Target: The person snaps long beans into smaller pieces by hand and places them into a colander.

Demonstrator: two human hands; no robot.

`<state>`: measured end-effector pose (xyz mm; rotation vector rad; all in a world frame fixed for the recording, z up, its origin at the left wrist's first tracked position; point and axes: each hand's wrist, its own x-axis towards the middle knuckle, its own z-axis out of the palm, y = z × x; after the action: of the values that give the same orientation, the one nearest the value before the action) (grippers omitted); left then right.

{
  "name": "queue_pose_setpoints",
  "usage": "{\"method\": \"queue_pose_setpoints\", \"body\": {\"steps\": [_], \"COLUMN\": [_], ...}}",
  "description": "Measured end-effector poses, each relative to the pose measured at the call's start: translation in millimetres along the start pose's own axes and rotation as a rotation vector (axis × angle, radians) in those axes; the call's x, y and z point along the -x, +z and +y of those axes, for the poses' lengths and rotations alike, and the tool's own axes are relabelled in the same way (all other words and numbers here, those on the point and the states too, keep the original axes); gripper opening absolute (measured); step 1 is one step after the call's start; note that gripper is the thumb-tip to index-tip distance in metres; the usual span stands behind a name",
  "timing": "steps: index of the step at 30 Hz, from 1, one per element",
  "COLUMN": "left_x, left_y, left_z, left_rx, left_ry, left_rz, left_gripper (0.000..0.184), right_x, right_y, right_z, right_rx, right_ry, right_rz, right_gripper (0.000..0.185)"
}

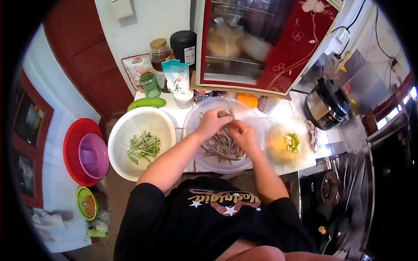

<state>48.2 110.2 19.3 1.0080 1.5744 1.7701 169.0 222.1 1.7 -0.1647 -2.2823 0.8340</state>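
Observation:
A translucent plastic basin [191, 152] stands at the counter's front edge with a heap of purplish-brown long beans [226, 150] in it. Above the heap, my left hand [213, 122] is closed around a few long beans, whose ends show past the fingers. My right hand [244, 135] is closed beside it, thumb and fingers pinching at the same beans; its fingertips are partly hidden. Left of the basin, a white colander [118, 130] holds cut green bean pieces [143, 148].
Right of the basin, a cutting board [300, 162] carries chopped garlic and green pieces [292, 142]. A pressure cooker [326, 104] stands farther right. Behind are a glass-fronted cabinet [283, 56], jars, a green gourd [146, 103] and a green glass jar [150, 85]. Red and purple basins [93, 154] sit at left.

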Motion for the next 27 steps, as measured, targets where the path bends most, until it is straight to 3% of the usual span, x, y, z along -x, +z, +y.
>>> {"method": "queue_pose_setpoints", "body": {"steps": [2, 4, 5, 6, 9, 12, 14, 15, 18, 20, 21, 23, 25, 27], "left_x": [-2, 0, -1, -3, -3, -1, -3, -2, 9, 27, 37, 59, 84, 105], "left_y": [-9, -11, -11, -12, -10, -12, -14, -18, -53, -84, -100, -128, -147, -155], "left_z": [-4, 16, 24, 26, 45, 45, 38, 39, 48, 55, 56, 50, 35, 25], "left_rx": [-0.118, -0.57, -0.667, -0.806, -0.852, -0.916, -0.866, -0.865, -0.972, -1.08, -1.154, -1.302, -1.346, -1.407], "left_ry": [0.037, 0.168, 0.154, 0.27, 0.281, 0.277, 0.202, 0.202, 0.019, -0.044, -0.072, -0.207, -0.281, -0.508], "left_rz": [-0.004, -0.099, -0.141, -0.145, -0.184, -0.093, 0.012, 0.014, 0.09, 0.104, 0.103, 0.095, 0.102, -0.016], "left_gripper": [0.02, 0.022, 0.026, 0.024, 0.022, 0.022, 0.024, 0.024, 0.026, 0.025, 0.024, 0.02, 0.018, 0.023], "right_x": [-12, -27, -33, -38, -48, -50, -47, -44, -40, -33, -33, -30, -36, -38], "right_y": [-19, -34, -37, -39, -42, -31, -18, -15, -11, -6, 4, 34, 64, 91], "right_z": [1, -12, -18, -25, -31, -29, -21, -13, 7, 13, 22, 46, 64, 77], "right_rx": [-0.513, -0.418, -0.353, -0.367, -0.261, -0.036, 0.294, 0.295, 0.344, 0.631, 0.629, 0.63, 0.619, 0.609], "right_ry": [0.573, 0.47, 0.423, 0.373, 0.321, 0.163, -0.063, -0.064, 0.06, 0.14, 0.136, 0.157, 0.197, 0.231], "right_rz": [-0.188, -0.317, -0.402, -0.427, -0.462, -0.369, -0.047, -0.049, -0.255, -0.875, -0.873, -0.654, -0.69, -0.716], "right_gripper": [0.017, 0.021, 0.02, 0.017, 0.015, 0.013, 0.014, 0.014, 0.014, 0.016, 0.016, 0.015, 0.017, 0.018]}}
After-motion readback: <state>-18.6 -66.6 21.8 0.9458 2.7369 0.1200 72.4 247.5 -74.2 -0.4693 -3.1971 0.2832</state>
